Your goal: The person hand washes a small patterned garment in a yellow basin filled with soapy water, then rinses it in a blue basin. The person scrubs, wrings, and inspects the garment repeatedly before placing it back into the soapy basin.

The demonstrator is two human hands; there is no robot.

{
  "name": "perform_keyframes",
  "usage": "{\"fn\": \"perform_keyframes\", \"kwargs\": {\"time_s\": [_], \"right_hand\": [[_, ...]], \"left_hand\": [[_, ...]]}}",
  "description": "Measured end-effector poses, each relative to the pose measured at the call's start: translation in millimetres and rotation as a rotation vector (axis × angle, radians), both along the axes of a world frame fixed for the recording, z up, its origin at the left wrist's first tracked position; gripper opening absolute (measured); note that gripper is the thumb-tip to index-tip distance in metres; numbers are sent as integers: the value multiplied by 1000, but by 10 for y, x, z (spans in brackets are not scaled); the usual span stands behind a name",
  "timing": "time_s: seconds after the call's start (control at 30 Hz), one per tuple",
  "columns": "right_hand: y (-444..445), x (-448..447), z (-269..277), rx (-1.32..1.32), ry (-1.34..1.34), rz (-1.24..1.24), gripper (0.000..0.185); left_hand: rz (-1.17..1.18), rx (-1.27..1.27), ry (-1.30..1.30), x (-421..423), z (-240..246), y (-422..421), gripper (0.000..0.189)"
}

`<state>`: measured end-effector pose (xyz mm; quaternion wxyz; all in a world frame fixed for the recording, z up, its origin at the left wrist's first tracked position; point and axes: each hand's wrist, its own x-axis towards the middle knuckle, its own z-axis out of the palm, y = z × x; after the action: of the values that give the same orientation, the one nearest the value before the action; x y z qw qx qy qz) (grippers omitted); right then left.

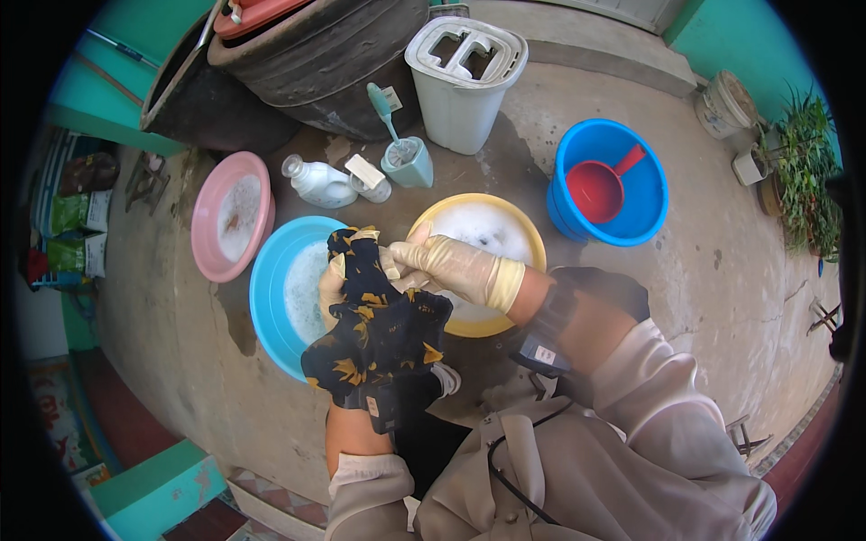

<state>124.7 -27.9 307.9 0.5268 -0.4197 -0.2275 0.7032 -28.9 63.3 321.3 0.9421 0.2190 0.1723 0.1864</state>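
Note:
A black cloth garment (379, 324) with yellow floral print hangs between my two gloved hands. My left hand (331, 287), mostly covered by the fabric, grips it from the left side. My right hand (450, 265), in a thin cream rubber glove, pinches the upper part of the cloth with bent fingers. Below the left hand lies a light-blue basin (266, 297) with foamy water. Behind my right hand is a yellow basin (539, 253) full of suds, where something dark shows through the foam.
A pink basin (203, 233) with suds stands at the left. Beyond are a detergent bottle (321, 182), a soap bar (365, 171), a toilet brush (385, 111) in its holder and a grey bin (460, 108). A blue bucket (646, 203) holds a red dipper (595, 191).

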Motion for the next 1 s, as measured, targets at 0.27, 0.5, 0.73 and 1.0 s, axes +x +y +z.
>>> {"fn": "perform_keyframes", "kwargs": {"time_s": [0.27,0.5,0.73,1.0], "right_hand": [[-87,3,74,123,-146,-25,38],[-34,67,99,197,127,-161,49],[-60,-60,35,-19,251,-132,44],[-67,-76,59,45,222,-93,41]], "left_hand": [[33,146,-178,60,45,40,46],[63,44,-103,206,123,-107,49],[64,42,154,131,245,-232,45],[86,47,79,147,141,-206,47]]}}
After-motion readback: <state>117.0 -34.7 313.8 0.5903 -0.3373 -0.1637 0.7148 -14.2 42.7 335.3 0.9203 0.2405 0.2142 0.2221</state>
